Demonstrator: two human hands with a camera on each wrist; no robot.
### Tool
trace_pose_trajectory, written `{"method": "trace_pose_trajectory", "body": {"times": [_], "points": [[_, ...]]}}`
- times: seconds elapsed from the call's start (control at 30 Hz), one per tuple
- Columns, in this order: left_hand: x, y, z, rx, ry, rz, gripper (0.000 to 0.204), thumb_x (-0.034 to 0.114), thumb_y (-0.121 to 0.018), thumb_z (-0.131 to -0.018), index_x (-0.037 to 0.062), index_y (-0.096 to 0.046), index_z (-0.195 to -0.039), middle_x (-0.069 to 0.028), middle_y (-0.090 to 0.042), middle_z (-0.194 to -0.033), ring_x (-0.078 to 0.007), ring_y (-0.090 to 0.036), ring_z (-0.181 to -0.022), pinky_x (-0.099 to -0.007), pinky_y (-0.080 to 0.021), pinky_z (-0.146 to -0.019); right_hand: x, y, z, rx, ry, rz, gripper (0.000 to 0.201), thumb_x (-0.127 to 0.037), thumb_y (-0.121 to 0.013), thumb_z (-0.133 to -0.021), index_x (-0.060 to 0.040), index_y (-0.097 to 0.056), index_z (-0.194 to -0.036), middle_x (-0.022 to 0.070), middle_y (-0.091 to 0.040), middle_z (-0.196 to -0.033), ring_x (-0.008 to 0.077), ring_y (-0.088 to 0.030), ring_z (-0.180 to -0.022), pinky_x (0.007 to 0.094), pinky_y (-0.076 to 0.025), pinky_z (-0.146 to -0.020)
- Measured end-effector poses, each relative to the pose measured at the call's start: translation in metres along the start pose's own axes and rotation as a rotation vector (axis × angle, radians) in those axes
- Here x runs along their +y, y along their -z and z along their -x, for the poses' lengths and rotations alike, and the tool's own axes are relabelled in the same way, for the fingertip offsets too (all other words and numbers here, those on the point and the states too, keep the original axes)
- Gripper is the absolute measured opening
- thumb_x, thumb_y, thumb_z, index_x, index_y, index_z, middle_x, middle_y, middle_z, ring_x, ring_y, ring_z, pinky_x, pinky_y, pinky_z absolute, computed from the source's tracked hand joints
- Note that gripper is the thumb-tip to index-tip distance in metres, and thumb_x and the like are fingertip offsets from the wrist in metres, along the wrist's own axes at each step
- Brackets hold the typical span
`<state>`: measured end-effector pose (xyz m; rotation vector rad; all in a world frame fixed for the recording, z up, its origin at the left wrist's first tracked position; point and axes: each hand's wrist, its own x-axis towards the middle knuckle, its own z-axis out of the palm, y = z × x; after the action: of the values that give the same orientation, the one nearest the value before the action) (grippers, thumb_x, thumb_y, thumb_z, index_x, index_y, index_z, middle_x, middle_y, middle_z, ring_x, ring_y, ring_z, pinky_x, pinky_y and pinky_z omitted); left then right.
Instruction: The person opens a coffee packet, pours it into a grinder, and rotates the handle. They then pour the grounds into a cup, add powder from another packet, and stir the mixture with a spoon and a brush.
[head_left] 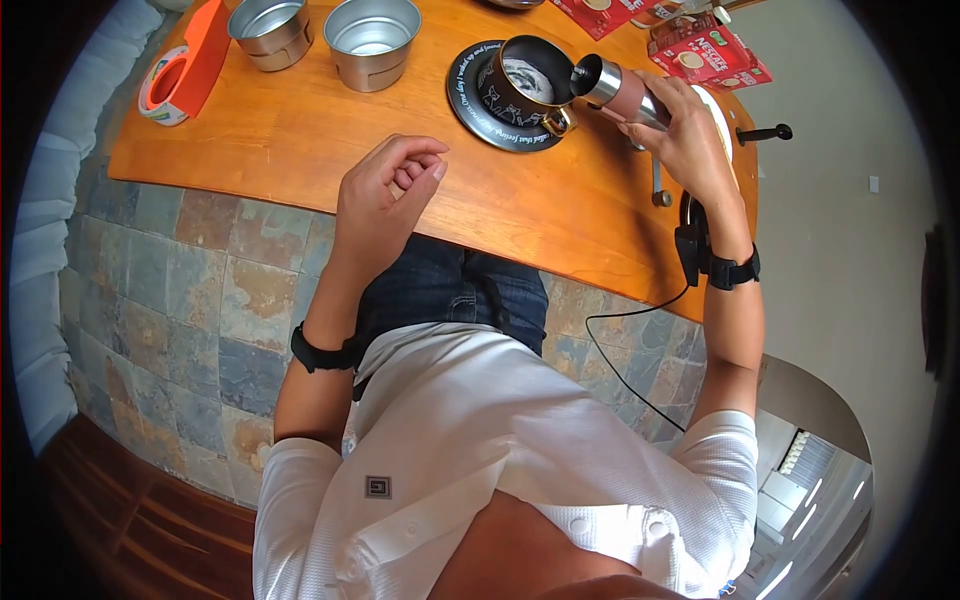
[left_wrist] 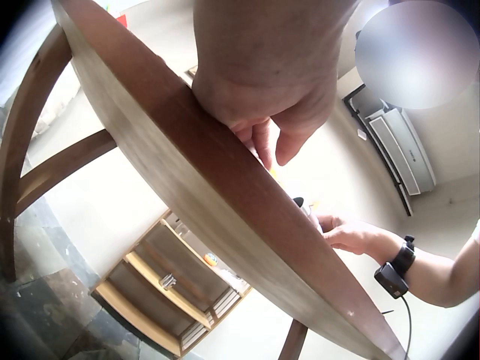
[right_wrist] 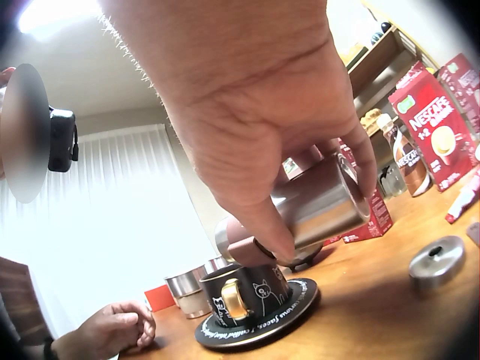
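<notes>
One brown-banded silver metal cylinder [head_left: 628, 97] is clasped in the right grip [head_left: 688, 135], tilted at a round black gold-handled cup [head_left: 508, 103], far on the wooden worktop [head_left: 250, 135]. Pouring is seemingly being done; steadiness is needed next. The left grip [head_left: 388, 192] is unfilled, loosely curled.

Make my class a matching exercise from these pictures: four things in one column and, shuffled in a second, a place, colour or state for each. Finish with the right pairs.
Things
1. cup
2. left hand
3. coffee boxes
4. right hand

Places, colours, states
A. mostly red
B. gripping a tilted metal container
C. on a dark saucer
D. holding nothing

Right pairs: 1-C, 2-D, 3-A, 4-B
</notes>
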<state>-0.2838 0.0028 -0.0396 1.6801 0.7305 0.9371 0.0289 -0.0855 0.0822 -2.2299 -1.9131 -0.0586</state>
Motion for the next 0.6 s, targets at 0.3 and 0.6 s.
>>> {"method": "trace_pose_trajectory", "body": {"times": [0.3,0.6], "points": [[0.003,0.0006,0.0008,-0.002,-0.016,-0.015,0.015,0.005,-0.069,-0.091,0.0009,-0.069,-0.105,-0.0043,-0.067,-0.085,-0.0095,-0.056,-0.071,-0.0239,-0.047,-0.067,-0.0024,0.0013,0.0008,-0.007,-0.001,-0.002,0.058,-0.018,-0.083,-0.077,-0.0046,-0.062,-0.13,0.0159,-0.062,-0.103,0.0353,-0.06,-0.102,0.0431,-0.05,-0.087],[0.0018,0.0003,0.0002,-0.002,-0.018,-0.027,0.014,0.005,-0.069,-0.091,0.0007,-0.069,-0.104,-0.0046,-0.066,-0.085,-0.01,-0.056,-0.071,-0.0241,-0.048,-0.067,-0.0018,0.0005,0.001,-0.012,-0.003,-0.004,0.058,-0.018,-0.083,-0.078,-0.0044,-0.061,-0.13,0.0161,-0.062,-0.103,0.0352,-0.06,-0.103,0.0432,-0.05,-0.087]]}}
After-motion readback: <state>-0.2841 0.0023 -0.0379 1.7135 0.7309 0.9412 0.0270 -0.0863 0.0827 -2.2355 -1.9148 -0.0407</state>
